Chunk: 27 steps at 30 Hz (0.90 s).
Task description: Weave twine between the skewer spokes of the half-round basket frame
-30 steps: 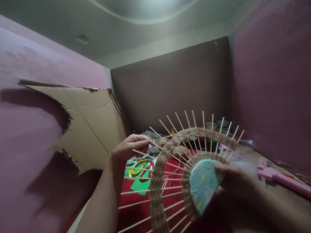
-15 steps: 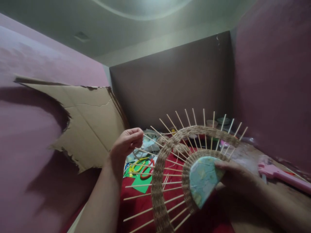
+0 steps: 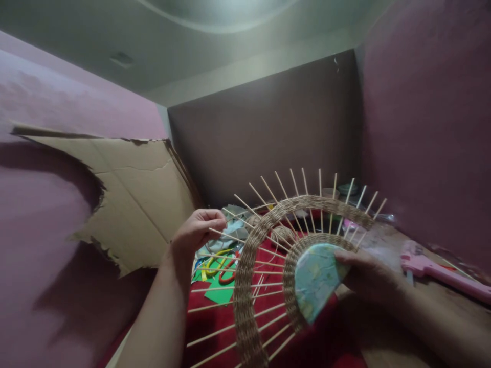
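Note:
My right hand grips the pale blue patterned half-disc of a half-round woven piece, thumb on its front face. Thin wooden sticks fan out from the half-disc. Two bands of brown twine weaving cross them: an inner band against the half-disc and a wider outer band, with a gap between. Near the upper-left stick tips, my left hand is closed in a pinch on a strand of twine that runs right toward the outer band. Its fingertips are partly hidden.
Balls of twine lie behind the sticks on red cloth. Yellow-handled and red-handled tools rest on green sheets. A pink glue gun lies at right. Torn cardboard leans on the left wall.
My left hand has dropped slightly, still pinching the strand. The woven piece stays in my right hand, and the whole view has shifted a little.

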### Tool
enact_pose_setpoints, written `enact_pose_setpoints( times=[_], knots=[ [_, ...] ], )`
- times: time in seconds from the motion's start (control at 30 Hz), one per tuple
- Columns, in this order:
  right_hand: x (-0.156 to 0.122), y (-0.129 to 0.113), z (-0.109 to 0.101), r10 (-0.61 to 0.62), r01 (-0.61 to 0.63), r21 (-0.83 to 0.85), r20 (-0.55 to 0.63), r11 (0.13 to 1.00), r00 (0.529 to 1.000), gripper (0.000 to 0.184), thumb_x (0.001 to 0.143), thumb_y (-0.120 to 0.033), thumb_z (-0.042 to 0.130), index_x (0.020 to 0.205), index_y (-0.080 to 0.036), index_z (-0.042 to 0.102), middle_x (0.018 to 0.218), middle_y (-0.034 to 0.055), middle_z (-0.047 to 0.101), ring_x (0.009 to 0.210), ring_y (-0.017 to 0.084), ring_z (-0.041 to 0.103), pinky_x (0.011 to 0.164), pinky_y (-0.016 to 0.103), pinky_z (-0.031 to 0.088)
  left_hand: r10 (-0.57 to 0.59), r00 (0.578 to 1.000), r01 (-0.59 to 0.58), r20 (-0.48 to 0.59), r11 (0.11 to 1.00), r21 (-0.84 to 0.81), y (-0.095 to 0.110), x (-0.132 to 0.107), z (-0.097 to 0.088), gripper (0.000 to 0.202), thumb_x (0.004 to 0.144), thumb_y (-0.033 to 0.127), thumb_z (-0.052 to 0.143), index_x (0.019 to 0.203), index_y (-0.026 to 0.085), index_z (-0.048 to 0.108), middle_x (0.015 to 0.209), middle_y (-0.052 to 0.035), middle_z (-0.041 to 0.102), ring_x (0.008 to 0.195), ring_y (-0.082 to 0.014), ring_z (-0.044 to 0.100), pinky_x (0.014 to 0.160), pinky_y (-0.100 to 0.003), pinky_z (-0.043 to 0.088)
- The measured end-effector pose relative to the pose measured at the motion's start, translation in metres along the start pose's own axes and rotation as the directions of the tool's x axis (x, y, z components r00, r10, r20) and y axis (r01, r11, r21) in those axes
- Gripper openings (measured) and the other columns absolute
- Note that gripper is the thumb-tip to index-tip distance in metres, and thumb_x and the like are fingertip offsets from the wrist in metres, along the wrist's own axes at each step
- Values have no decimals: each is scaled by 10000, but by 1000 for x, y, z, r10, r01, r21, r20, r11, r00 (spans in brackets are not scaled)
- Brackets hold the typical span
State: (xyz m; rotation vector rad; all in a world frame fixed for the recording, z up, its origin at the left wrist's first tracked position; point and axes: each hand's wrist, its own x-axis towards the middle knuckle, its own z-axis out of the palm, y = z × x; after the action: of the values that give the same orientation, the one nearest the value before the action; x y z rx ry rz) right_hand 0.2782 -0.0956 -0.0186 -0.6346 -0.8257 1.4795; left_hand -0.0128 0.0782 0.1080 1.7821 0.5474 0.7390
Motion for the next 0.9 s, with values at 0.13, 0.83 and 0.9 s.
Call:
enact_pose_setpoints(
  times=[0.13, 0.83, 0.9],
  knots=[
    [2, 3, -3, -21, 21, 18, 26, 1000, 999, 186, 737, -263, 628, 877, -162, 697, 809, 63, 701, 787, 189, 636, 774, 302, 470, -134, 982, 124, 133, 989, 83, -9, 4, 18, 144, 626, 219, 723, 603, 100, 646, 439, 22, 493, 395, -47, 387, 383, -171, 245],
    [5, 1, -12, -60, 69, 153, -61, 986, 996, 236, 719, -210, 653, 946, -179, 709, 915, 65, 713, 819, 182, 650, 770, 276, 517, -65, 983, 51, 174, 995, 84, 7, -7, 1, 171, 706, 271, 673, 768, 115, 705, 443, 20, 484, 388, -47, 364, 381, -179, 241],
    [5, 0, -13, -60, 70, 147, -71, 987, 996, 237, 707, -217, 664, 938, -189, 710, 921, 62, 712, 818, 189, 650, 771, 288, 520, -22, 985, 15, 172, 999, 41, 5, -7, -2, 228, 730, 337, 654, 761, 116, 702, 430, 28, 447, 382, -45, 345, 379, -180, 232]
  ],
)
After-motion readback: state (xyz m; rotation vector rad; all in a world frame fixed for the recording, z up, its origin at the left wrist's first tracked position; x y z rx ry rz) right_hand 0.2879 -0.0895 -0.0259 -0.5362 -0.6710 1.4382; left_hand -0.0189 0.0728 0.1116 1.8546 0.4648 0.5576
